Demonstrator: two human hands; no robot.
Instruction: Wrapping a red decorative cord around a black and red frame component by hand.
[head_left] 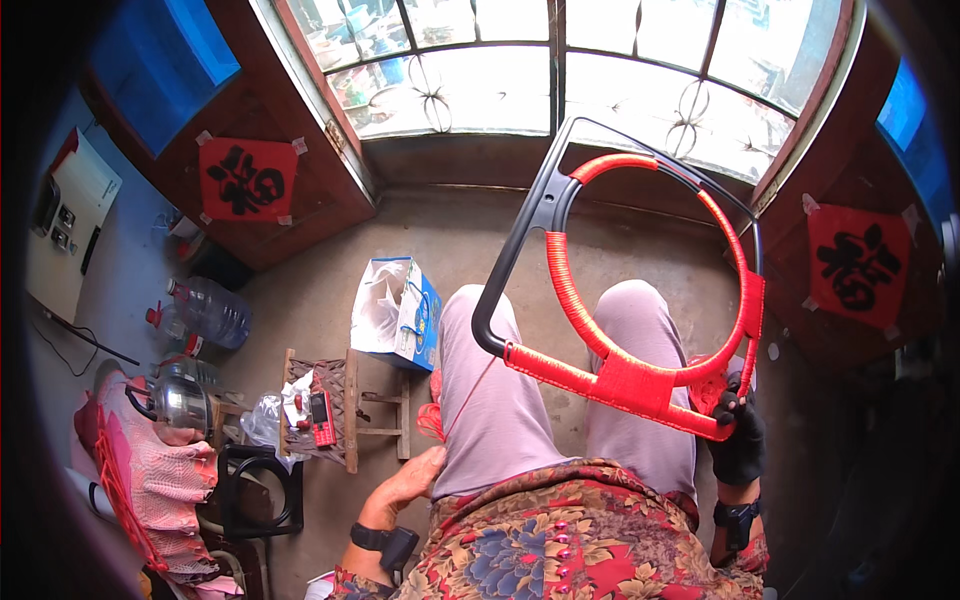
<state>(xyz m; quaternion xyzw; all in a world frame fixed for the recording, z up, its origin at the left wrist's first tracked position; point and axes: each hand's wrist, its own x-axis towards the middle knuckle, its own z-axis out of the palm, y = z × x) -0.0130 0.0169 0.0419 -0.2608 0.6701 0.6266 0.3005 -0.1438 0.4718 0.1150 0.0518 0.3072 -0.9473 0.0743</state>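
A black frame with a ring inside it (pixel 540 200) stands tilted over my lap. Red cord is wound tightly round its lower bar, right side and most of the ring; the upper left stays bare black. Its lower right corner is gripped by my right hand (pixel 738 440), closed, in a black glove with bare fingertips. Bunched red cord (pixel 708 388) shows beside that hand. My left hand (pixel 408 480) is against my left thigh, its fingers mostly hidden. A thin red strand runs from the frame's lower left corner toward this thigh, near loose red cord (pixel 430 422).
To the left, a small wooden stool (pixel 345 440) carries a red phone (pixel 322 418). Behind it stands a blue and white bag (pixel 412 315). A smaller black frame (pixel 260 490), a kettle (pixel 183 405) and plastic bottles (pixel 215 312) are farther left. Glazed doors (pixel 555 100) stand ahead.
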